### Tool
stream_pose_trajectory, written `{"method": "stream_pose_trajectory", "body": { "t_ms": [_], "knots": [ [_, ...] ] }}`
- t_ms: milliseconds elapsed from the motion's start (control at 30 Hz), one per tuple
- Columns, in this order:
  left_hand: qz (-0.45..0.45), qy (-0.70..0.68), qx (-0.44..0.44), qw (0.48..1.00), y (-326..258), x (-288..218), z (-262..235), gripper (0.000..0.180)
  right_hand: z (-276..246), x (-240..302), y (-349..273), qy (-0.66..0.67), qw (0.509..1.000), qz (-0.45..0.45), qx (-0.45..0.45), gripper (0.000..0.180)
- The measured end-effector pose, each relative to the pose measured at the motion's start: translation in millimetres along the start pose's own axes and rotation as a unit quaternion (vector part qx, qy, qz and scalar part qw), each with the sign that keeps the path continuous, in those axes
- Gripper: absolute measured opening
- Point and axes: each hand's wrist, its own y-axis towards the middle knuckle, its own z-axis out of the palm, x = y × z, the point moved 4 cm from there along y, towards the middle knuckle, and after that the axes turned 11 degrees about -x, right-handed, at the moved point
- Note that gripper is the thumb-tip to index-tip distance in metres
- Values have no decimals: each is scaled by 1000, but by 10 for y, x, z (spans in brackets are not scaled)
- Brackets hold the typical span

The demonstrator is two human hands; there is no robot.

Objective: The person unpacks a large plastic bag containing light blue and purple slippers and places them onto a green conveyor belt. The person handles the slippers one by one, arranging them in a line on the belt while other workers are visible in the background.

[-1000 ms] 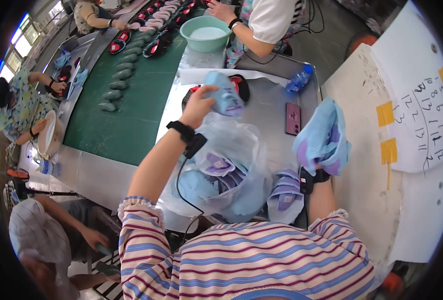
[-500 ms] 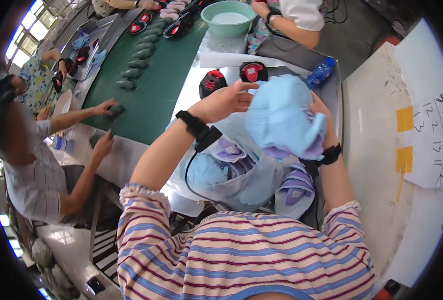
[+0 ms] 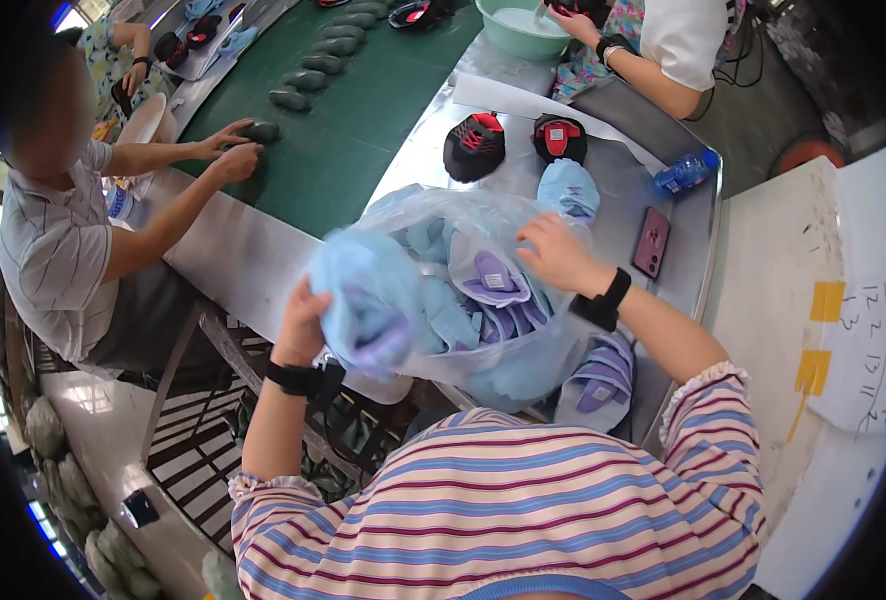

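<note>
While the left hand [image 3: 303, 322] closes on the edge of a blue upper [image 3: 363, 275], thumb in front and fingers mostly hidden behind, the right hand [image 3: 563, 255] is partly open, its fingers loosely bent at the far rim of a clear bag [image 3: 528, 375]; whether it grips the film, I cannot tell. The blue upper, blurred and purple toward its lower end, is at the bag's left side. Inside the bag lie more uppers [image 3: 493, 277], blue and purple, some in a row. A striped upper [image 3: 600, 380] lies just right of the bag, and a small upper [image 3: 568, 188] beyond the right hand, near two black-and-red shoes [image 3: 474, 148]. Farther off, a green basin [image 3: 516, 42] holds pale liquid, beside a co-worker's hand [image 3: 573, 28].
</note>
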Motion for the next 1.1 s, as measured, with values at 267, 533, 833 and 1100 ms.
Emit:
{"method": "stream_pose_trajectory", "body": {
  "t_ms": [267, 533, 833, 1100],
  "knots": [
    [-6, -18, -32, 999, 336, 601, -3, 58, 413, -461, -263, 22, 971, 105, 215, 20],
    [19, -55, -121, 991, 569, 553, -259, 49, -331, -907, 48, -117, 942, 101, -298, 22],
    [128, 73, -205, 968, 436, 371, 67, 53, 861, 443, -78, -84, 979, 23, 186, 29],
    [288, 487, -96, 819, 68, -22, 503, 32, -109, 168, 84, 288, 914, 285, -19, 37]
  ]
}}
